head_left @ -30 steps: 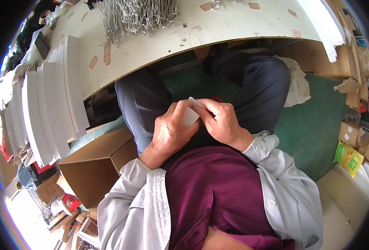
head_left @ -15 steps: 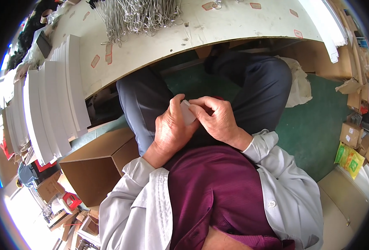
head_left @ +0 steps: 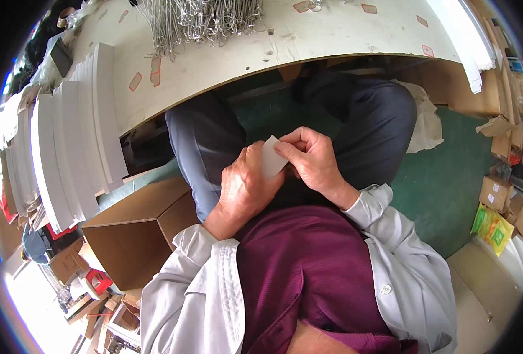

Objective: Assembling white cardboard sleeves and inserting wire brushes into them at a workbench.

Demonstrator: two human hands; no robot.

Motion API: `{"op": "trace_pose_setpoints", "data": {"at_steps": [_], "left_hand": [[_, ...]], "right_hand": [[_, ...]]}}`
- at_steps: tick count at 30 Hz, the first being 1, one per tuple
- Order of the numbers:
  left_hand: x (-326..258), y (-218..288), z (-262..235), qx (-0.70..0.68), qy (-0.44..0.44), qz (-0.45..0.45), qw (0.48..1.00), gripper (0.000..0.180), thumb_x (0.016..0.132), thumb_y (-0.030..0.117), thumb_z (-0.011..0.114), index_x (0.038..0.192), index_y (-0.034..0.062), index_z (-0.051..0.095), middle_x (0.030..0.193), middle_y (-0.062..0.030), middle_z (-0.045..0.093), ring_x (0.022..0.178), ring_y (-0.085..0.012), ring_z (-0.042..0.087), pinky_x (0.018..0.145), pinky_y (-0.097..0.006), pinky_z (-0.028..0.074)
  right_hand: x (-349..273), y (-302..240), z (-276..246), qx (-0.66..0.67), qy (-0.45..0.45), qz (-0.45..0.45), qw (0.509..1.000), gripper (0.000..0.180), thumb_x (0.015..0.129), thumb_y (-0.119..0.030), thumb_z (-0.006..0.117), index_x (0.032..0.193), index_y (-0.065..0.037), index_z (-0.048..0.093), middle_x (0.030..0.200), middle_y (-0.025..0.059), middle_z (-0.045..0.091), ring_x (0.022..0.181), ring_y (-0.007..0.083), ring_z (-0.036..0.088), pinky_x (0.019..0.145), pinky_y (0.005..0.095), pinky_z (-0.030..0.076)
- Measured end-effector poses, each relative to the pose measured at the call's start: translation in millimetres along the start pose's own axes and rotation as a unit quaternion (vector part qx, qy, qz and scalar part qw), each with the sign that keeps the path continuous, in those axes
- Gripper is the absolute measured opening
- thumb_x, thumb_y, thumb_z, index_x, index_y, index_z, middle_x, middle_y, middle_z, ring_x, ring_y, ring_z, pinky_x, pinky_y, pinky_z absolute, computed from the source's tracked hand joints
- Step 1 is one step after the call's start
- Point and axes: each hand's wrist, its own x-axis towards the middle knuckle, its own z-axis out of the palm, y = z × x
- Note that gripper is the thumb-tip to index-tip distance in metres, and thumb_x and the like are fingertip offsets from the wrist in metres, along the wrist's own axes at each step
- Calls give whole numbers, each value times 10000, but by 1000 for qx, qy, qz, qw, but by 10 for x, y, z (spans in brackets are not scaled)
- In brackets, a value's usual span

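Note:
Above my lap, a small flat white piece [head_left: 272, 160], like a stack of paper slips or a card, stands between my hands. My left hand [head_left: 245, 182] is closed around its lower left part, with the fingertips hidden behind it. At its upper right edge, my right hand [head_left: 312, 158] pinches it between thumb and bent forefinger. The other right fingers curl behind, partly out of sight. Whether it is one piece or several thin ones, I cannot tell.
On the white table [head_left: 308, 47] ahead lies a heap of looped metal wire pieces [head_left: 214, 20]. Long white boxes [head_left: 66, 147] are stacked at the left. An open cardboard box [head_left: 134, 236] stands by my left leg. Long white strips [head_left: 465, 41] lie at the table's right end.
More of the white piece's face now shows between my hands. My right hand has turned slightly, its thumb now lying on the piece's upper edge. My left hand has hardly moved.

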Motion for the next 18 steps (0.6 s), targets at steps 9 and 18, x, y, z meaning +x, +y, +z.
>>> {"op": "trace_pose_setpoints", "data": {"at_steps": [9,18], "left_hand": [[-19,-27,-14,-22,32,39,998,579,746,194,848,1196,-35,564,948,-199,690,820,-373,717,684,-458,610],[21,-33,-23,-45,54,7,998,581,744,206,859,1198,-26,581,967,-210,699,844,-392,724,699,-458,612]], "right_hand": [[23,-97,-3,26,4,28,999,143,953,-105,742,911,18,682,788,57,727,680,48,638,573,221,511],[-60,41,81,-97,11,-124,987,206,990,-163,710,1040,36,725,801,78,742,725,58,653,621,258,521]]}}
